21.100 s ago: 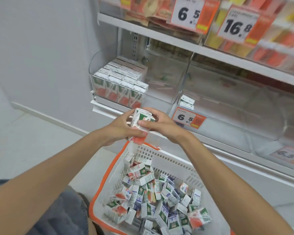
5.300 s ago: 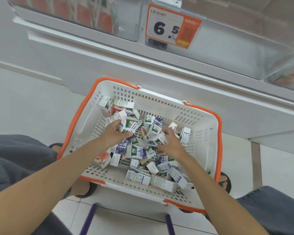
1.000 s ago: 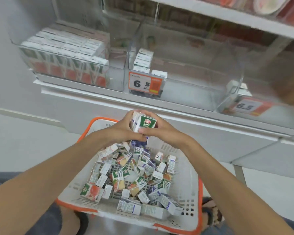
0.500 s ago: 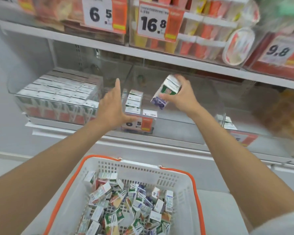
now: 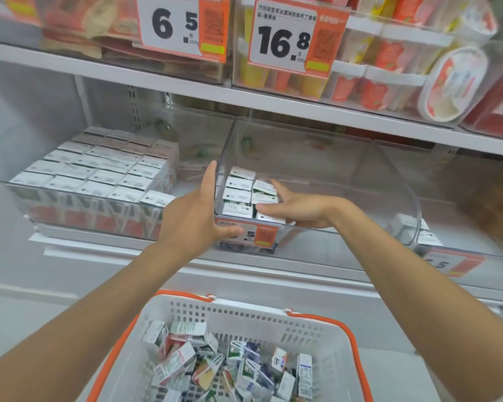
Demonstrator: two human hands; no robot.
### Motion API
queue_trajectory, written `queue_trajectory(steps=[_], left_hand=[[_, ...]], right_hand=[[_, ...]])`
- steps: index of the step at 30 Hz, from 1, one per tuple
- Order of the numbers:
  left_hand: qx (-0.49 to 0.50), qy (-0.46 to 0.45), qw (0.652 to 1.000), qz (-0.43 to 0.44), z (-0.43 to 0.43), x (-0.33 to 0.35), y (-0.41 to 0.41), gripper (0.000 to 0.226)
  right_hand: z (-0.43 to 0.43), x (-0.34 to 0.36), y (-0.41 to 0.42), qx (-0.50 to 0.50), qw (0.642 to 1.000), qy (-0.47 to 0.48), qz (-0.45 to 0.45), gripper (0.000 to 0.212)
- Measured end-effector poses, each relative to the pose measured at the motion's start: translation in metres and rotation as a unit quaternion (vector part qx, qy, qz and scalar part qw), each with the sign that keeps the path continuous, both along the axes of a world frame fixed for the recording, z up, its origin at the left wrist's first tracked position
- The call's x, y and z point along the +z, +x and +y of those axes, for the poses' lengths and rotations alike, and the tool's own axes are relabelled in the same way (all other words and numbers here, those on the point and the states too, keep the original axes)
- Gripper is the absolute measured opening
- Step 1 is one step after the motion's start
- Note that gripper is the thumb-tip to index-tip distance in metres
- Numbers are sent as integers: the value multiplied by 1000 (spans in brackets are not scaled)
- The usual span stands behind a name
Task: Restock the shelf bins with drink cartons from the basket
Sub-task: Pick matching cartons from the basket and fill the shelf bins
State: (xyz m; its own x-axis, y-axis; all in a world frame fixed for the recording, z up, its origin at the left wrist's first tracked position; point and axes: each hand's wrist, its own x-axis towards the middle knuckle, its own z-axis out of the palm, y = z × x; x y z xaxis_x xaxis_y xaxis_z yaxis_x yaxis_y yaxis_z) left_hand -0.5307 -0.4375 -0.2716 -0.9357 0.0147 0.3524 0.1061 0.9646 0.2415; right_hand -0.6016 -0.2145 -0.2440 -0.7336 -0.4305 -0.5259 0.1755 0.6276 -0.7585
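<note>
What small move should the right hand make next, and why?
Probably draw the right hand back out of the middle bin and down to the basket. Its fingers lie flat against the cartons already standing there, and many cartons remain in the basket.

White shelf (image 5: pixel 273 265) w/ clear bins (image 5: pixel 317 158) on it, cartons (image 5: pixel 99 169) inside.

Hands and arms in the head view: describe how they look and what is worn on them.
Both arms are bare along all that shows, with no sleeves, gloves, watch, bracelets or rings visible. The left hand and the right hand show plain fingers with nothing on them. Nothing is marked on either forearm.
</note>
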Motion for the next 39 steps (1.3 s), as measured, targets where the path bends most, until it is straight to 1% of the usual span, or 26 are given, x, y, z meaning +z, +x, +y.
queue_trajectory(steps=[2,5,7,9,10,11,12,14,16,17,18,19,20,21,23,25,26,28,29,30,31,32,36,37,38,39], left_hand=[[4,-1,1000,1,1,-2,-1,132],[10,2,1000,2,0,-4,-3,133],[14,8,1000,4,0,-5,-3,133],[2,20,1000,-14,0,-2,-2,134],[-9,33,999,-28,1,1,-1,134],[-17,49,998,-36,2,3,1,133],[-20,58,998,-31,3,5,5,130],[-5,47,998,30,7,6,17,118],[-3,45,993,113,12,-1,37,95],[-15,55,990,130,15,-8,47,84],[-41,74,989,122,17,-19,58,75],[-72,101,988,89,19,-31,69,69],[-99,130,986,36,19,-47,80,65],[-115,160,980,-27,18,-65,93,63],[-109,203,962,-145,11,-105,118,59],[-82,212,946,-230,-4,-147,139,58],[-70,222,935,-267,-10,-165,147,55],[-66,262,904,-330,-24,-192,161,35],[-69,237,911,-330,-27,-202,164,25],[-74,228,914,-328,-30,-209,166,26],[-70,246,905,-341,-33,-220,166,32],[-52,292,883,-364,-33,-227,165,37],[2,357,855,-376,-32,-233,157,37],[14,379,843,-382,-29,-235,155,37],[24,381,834,-397,-24,-237,154,38],[34,386,820,-422,-17,-238,152,43]], right_hand=[[-11,-2,0,-12,1000,-18,0,105],[-21,-2,2,-32,998,-46,-7,92],[-19,-1,5,-41,998,-49,-1,95],[-17,5,11,-36,999,-11,19,100],[-17,9,14,-35,998,25,49,103],[-17,12,17,-39,992,60,103,102],[-18,15,21,-50,980,76,174,96],[-22,17,37,-83,941,64,323,71],[-26,10,63,-103,886,55,449,45],[-28,2,78,-112,861,43,494,35],[-29,-8,95,-122,845,23,521,29],[-29,-21,111,-123,840,2,529,24],[-28,-38,126,-112,849,-9,516,22],[-26,-58,141,-92,871,-4,483,21],[-16,-106,163,-38,925,45,375,24],[-4,-158,175,-2,961,112,252,30],[2,-183,178,5,970,139,198,34],[8,-228,180,0,979,174,110,41],[7,-248,182,-3,980,186,74,46],[5,-267,185,-3,979,200,43,54],[3,-284,188,3,977,214,19,61],[0,-301,192,16,972,234,13,67],[-4,-332,196,71,929,351,97,72],[-4,-331,192,67,929,353,95,69],[-5,-327,189,53,939,329,83,63],[-7,-322,189,20,961,267,65,56]])
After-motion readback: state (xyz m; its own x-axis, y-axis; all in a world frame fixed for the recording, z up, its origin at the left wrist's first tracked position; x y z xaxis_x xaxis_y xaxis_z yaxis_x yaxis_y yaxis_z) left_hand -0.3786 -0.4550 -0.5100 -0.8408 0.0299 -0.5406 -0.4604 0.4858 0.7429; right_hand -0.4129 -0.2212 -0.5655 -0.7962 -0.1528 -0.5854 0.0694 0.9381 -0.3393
